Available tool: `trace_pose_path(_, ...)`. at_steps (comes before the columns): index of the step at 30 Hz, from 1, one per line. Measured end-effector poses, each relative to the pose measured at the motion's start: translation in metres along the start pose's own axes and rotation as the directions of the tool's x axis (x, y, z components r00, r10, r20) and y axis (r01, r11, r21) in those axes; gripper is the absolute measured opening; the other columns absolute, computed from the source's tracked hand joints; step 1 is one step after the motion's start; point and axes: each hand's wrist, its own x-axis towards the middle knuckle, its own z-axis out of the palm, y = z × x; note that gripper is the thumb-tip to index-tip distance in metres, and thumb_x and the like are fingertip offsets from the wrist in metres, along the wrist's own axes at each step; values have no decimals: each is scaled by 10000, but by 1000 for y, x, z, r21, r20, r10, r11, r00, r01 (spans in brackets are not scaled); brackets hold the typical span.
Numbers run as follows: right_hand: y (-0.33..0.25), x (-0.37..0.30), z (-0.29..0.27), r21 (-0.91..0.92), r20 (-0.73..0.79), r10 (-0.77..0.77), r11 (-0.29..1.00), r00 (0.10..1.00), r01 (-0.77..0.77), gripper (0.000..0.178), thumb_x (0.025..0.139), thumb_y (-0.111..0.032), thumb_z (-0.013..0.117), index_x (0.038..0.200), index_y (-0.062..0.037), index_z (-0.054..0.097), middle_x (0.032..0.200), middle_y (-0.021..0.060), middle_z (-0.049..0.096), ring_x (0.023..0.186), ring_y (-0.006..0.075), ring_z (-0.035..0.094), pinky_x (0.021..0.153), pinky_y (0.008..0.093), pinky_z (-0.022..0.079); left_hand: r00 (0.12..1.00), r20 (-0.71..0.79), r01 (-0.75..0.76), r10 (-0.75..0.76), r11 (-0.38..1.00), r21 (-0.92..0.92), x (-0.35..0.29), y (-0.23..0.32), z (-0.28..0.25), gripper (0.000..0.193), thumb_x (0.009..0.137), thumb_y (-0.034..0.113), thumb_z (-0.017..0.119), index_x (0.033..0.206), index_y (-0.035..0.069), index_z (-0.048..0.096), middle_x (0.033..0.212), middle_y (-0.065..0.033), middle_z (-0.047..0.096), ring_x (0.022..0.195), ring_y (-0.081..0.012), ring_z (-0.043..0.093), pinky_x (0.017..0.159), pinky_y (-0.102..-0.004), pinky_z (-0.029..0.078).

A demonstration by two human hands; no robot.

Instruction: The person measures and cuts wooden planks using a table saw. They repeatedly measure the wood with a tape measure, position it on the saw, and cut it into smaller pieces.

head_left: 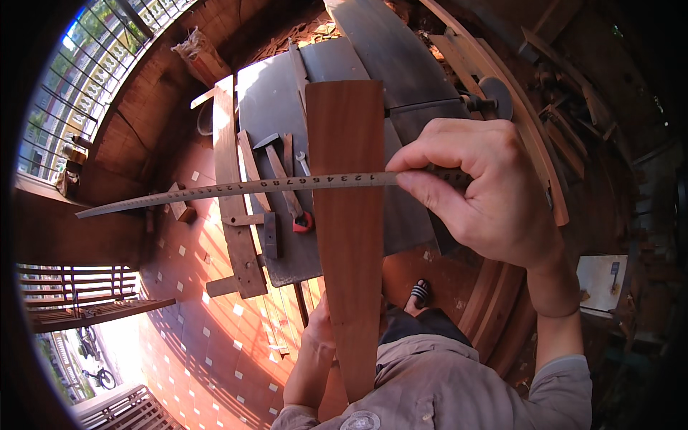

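Observation:
A reddish-brown wooden board point(349, 272) stands lengthwise in front of me, held up over a grey metal machine table. My left hand point(320, 324) grips its left edge low down, its fingers partly hidden behind the wood. Across the upper part of the board lies a long, thin ruler point(244, 188) with printed marks, reaching far out to the left. My right hand point(473, 188) pinches the ruler between thumb and forefinger just beyond the board's right edge. The ruler's end is hidden inside that hand.
On the metal table point(290, 266) left of the board lie a hammer point(283, 175), a wrench point(302, 161), a red-and-black tool point(304, 222) and a dark block point(271, 236). A plank point(240, 265) runs along its left side. Long timber point(548, 165) stands right.

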Motion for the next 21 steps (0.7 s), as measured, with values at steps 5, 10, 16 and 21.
trace_pose_path(5, -1, 1, 0, -18, 9, -17, 1000, 1000, 17, 71, 824, 65, 746, 886, 34, 735, 764, 107, 690, 664, 200, 676, 612, 297, 499, 998, 56, -25, 24, 1000, 19, 6, 0, 7, 842, 935, 622, 660, 1441, -30, 492, 1261, -233, 649, 1016, -357, 702, 795, -463, 601)
trace_pose_path(10, -1, 0, 2, -20, 6, -18, 1000, 1000, 18, 74, 818, 67, 748, 883, 34, 736, 766, 107, 694, 669, 205, 681, 615, 301, 501, 985, -166, -15, 36, 992, 122, 10, 1, 41, 439, 992, 456, 572, 1210, 75, 583, 876, -136, 604, 719, -255, 533, 668, -393, 385)
trace_pose_path(16, -3, 2, 5, -19, 5, -23, 1000, 1000, 23, 81, 818, 77, 742, 888, 36, 735, 764, 107, 689, 678, 206, 679, 613, 297, 500, 999, 29, -26, 24, 998, 64, -6, -3, -11, 772, 956, 634, 599, 1385, -2, 519, 1183, -203, 640, 910, -320, 672, 756, -441, 565)
trace_pose_path(21, -6, 2, 6, -20, 17, 18, 1000, 1000, -18, 94, 820, 93, 732, 898, 41, 735, 758, 101, 677, 684, 197, 676, 612, 294, 496, 999, 22, 39, -41, 997, 74, -15, -2, -31, 887, 933, 724, 581, 1431, -8, 524, 1271, -197, 665, 1003, -326, 712, 831, -447, 604)
